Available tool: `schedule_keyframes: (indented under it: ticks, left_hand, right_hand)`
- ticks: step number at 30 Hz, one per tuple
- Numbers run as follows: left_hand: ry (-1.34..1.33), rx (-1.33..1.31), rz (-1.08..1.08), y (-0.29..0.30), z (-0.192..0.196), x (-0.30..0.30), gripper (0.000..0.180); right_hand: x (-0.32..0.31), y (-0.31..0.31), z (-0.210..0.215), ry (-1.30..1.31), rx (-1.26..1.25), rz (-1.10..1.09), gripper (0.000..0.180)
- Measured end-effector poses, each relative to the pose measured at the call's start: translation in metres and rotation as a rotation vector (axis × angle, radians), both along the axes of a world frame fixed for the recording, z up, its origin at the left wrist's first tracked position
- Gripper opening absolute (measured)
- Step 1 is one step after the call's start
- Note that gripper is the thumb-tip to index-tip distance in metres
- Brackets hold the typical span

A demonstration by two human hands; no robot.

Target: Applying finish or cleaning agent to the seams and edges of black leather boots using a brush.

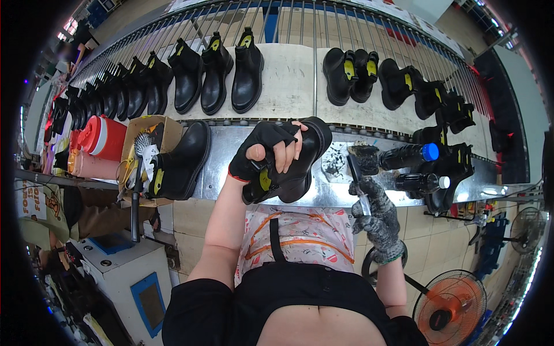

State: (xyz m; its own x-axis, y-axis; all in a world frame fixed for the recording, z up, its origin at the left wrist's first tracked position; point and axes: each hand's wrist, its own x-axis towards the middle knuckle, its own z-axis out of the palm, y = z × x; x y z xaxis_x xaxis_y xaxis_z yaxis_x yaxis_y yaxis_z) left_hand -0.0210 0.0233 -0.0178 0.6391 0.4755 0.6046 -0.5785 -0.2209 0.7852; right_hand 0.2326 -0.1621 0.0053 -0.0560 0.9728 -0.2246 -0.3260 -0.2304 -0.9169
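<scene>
My left hand (271,147), in a black fingerless glove, grips a black ankle boot (316,138) with a yellow-green lining over the front edge of the metal bench. Dark shoe parts below it (295,187) look like a second boot, though the hand hides where they join. My right hand (378,216), in a grey knit glove, is closed around a slim tool with a black tip and a pale, see-through handle (365,205). The tool points up toward a black-smeared white sheet (336,164) and a dark, sponge-like block (365,158). It is apart from the boot.
Black boots (216,75) line the conveyor behind the bench, left and right. A single boot (182,164) stands beside a cardboard box (167,135) and a red jug (104,138). Dark bottles (404,155) stand at right. An orange fan (450,308) is at lower right.
</scene>
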Motion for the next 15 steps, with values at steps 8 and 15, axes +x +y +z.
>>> schedule_keyframes:
  ticks: [8, 15]
  left_hand:
    - [0.003, -0.046, -0.015, -0.003, 0.002, 0.009, 0.064]
    - [0.021, -0.055, -0.003, -0.004, 0.006, 0.007, 0.065]
  right_hand:
    - [-0.005, 0.028, 0.042, -1.256, 0.636, 0.314, 0.05]
    - [-0.008, 0.03, 0.045, -1.353, 0.542, 0.358, 0.057]
